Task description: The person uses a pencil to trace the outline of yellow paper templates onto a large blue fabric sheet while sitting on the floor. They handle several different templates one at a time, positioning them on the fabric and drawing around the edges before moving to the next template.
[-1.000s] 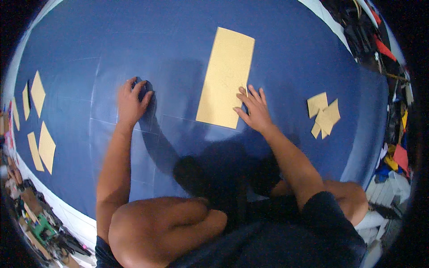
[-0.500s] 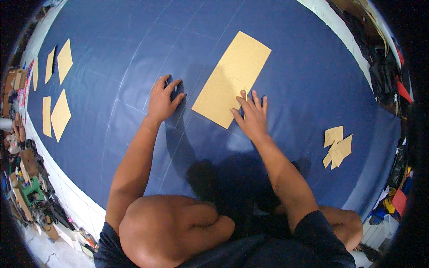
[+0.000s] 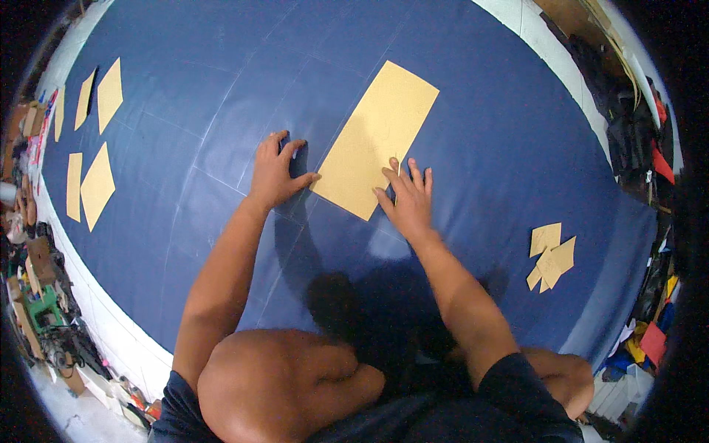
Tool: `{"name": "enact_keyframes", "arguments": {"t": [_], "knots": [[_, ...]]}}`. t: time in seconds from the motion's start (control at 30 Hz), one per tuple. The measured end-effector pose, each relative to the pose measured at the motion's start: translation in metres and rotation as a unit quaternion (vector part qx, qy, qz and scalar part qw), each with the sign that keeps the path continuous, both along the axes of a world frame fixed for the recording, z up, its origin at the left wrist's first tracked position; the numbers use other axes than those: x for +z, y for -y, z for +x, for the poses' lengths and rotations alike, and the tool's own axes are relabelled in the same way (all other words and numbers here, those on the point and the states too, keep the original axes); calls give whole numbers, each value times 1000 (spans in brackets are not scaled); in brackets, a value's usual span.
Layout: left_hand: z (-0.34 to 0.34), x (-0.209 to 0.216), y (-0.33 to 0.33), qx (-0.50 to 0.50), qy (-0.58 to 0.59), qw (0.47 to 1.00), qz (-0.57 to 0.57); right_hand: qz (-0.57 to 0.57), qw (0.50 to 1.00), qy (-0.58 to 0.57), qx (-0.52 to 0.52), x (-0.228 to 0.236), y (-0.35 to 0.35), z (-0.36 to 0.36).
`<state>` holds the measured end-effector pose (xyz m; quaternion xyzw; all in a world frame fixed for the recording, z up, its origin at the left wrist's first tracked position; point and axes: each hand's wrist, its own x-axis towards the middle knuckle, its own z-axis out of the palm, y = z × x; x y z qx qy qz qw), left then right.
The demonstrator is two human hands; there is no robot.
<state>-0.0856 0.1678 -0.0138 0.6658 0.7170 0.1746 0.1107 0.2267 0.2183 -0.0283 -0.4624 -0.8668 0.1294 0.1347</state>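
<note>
A tan rectangular card sheet lies slanted on the dark blue cloth in front of me. My left hand is open, its thumb at the sheet's lower left edge and its fingers spread on the cloth. At the lower right edge, my right hand rests with fingertips on and beside the sheet. A thin, pale, pen-like stick is tucked between its fingers; its exact kind is hard to make out. Faint lines show on the sheet near that hand.
Several tan diamond and strip pieces lie at the far left. A small overlapping pile of tan cut pieces lies to the right. Pale lines cross the blue cloth. Mixed clutter borders the cloth's left side, with more on the right.
My left thumb has come to the sheet's left edge as that hand moved slightly right. The right hand stays at the right edge with the stick. The whole view has shifted slightly.
</note>
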Motion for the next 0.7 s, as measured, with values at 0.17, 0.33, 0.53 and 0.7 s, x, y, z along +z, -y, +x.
{"name": "enact_keyframes", "arguments": {"t": [0.17,0.33,0.53,0.7], "knots": [[3,-1,-1,19,27,999,-14,-4,1000,0,2,-4,-1,4],[7,0,5,26,-13,999,-21,-10,1000,5,1,-1,3,11],[15,-2,9,40,-27,999,-7,-10,1000,7,4,5,4,23],[6,-6,11,47,15,999,0,-29,1000,-5,8,3,5,23]]}}
